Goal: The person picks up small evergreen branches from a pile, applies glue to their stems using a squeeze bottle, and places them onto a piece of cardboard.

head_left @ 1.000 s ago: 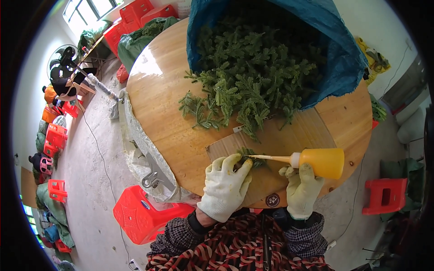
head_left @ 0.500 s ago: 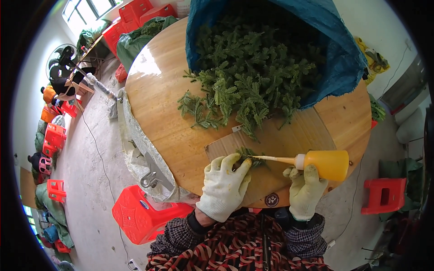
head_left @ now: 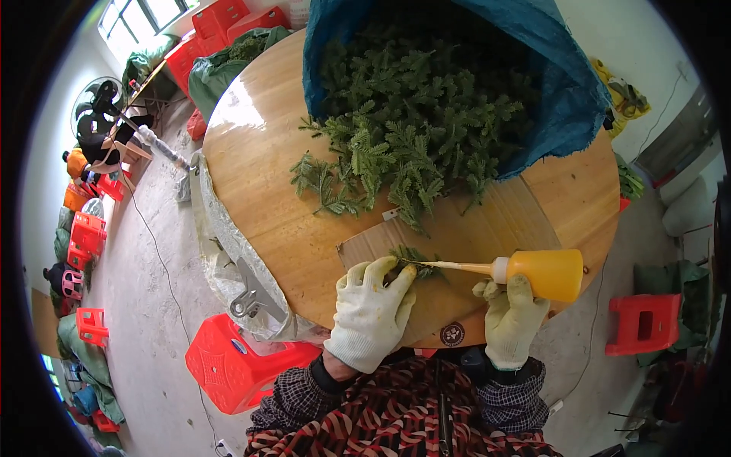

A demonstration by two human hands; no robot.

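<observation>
In white work gloves, both of my hands are over the near part of a round wooden table (head_left: 266, 183). My left hand (head_left: 371, 305) pinches a small green fir sprig (head_left: 410, 257) above a flat piece of cardboard (head_left: 487, 228). My right hand (head_left: 513, 314) grips a yellow squeeze bottle (head_left: 544, 275), tipped on its side. Its long thin nozzle points left, and the tip reaches the sprig by my left fingertips. Whether liquid is coming out is too small to tell. Beyond the cardboard, a heap of fir branches (head_left: 426, 122) spills from a blue sack (head_left: 575, 99).
Clear plastic sheeting (head_left: 228, 259) with a large metal clip (head_left: 255, 293) hangs at the table's left edge. A red stool (head_left: 228, 365) stands close on my left, another red stool (head_left: 644, 324) on the right. A fan (head_left: 99, 114) and a cable on the floor are farther left.
The whole view has shifted slightly, so everything sits a little farther left. My hands, the sprig and the bottle keep nearly the same arrangement, with the nozzle still at the sprig.
</observation>
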